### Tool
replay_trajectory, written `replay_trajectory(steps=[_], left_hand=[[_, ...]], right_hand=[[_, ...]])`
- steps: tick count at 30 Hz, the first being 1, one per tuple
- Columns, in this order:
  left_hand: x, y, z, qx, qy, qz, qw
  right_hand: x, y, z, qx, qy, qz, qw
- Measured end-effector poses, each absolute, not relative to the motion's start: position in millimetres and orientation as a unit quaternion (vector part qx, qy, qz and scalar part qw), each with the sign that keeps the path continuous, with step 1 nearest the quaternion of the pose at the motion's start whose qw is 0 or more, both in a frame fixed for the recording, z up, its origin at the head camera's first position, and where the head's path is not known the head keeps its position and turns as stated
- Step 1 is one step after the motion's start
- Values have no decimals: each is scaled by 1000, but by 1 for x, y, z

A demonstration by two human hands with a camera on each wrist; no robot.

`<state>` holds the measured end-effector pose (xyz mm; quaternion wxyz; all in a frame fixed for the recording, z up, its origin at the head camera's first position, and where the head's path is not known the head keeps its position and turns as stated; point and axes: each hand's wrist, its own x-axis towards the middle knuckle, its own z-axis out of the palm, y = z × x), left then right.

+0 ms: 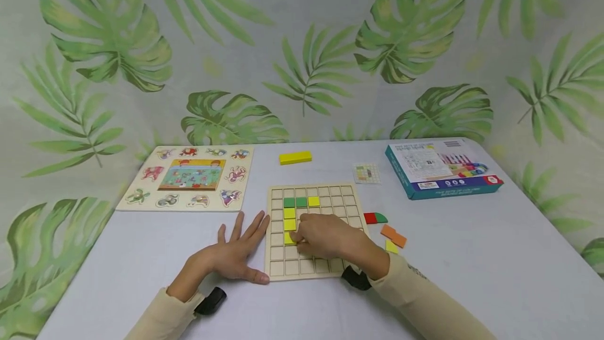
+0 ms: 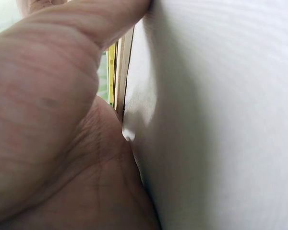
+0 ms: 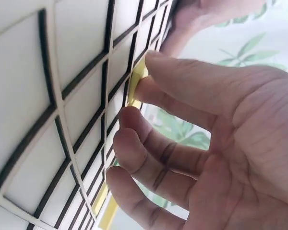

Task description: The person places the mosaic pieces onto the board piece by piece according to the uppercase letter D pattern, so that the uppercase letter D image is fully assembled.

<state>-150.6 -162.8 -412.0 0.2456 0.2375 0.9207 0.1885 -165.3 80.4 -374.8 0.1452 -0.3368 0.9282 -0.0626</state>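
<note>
A wooden grid board (image 1: 337, 201) lies flat on the table. My right hand (image 1: 325, 235) is over its middle, and thumb and index finger pinch a yellow square tile (image 3: 136, 82) at one of the cells. The other fingers curl near the grid in the right wrist view. Above that tile are two yellow tiles (image 1: 290, 213) in the same column, with two green tiles (image 1: 295, 202) and another yellow tile (image 1: 313, 201) along the row at the top. With fingers spread, my left hand (image 1: 236, 253) rests on the table, fingertips and thumb at the board's left edge.
Loose red and green pieces (image 1: 373, 218), orange pieces (image 1: 394, 236) and a yellow piece (image 1: 391, 246) lie right of the board. Behind stand a yellow block (image 1: 295, 158), a pattern card (image 1: 366, 173) and a teal box (image 1: 443, 169). A sea-animal puzzle (image 1: 189, 203) occupies the back left.
</note>
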Motion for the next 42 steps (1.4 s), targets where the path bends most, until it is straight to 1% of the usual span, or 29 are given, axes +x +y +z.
replay_trajectory(steps=[9, 14, 25, 32, 38, 42], left_hand=[[-153, -164, -412, 242, 916, 196, 253], [-154, -165, -410, 238, 914, 206, 256], [-155, -168, -408, 252, 906, 221, 260], [-154, -168, -409, 244, 908, 224, 256], [-153, -166, -409, 241, 908, 226, 257], [-153, -164, -410, 241, 907, 224, 262]], right_hand=[[-164, 81, -373, -304, 938, -68, 155], [-164, 81, -372, -304, 939, -58, 151], [-172, 81, -369, -297, 937, -47, 176], [-178, 81, -370, -290, 935, -51, 196], [-182, 93, -373, -327, 918, -60, 214], [-183, 105, -374, -355, 908, -86, 203]])
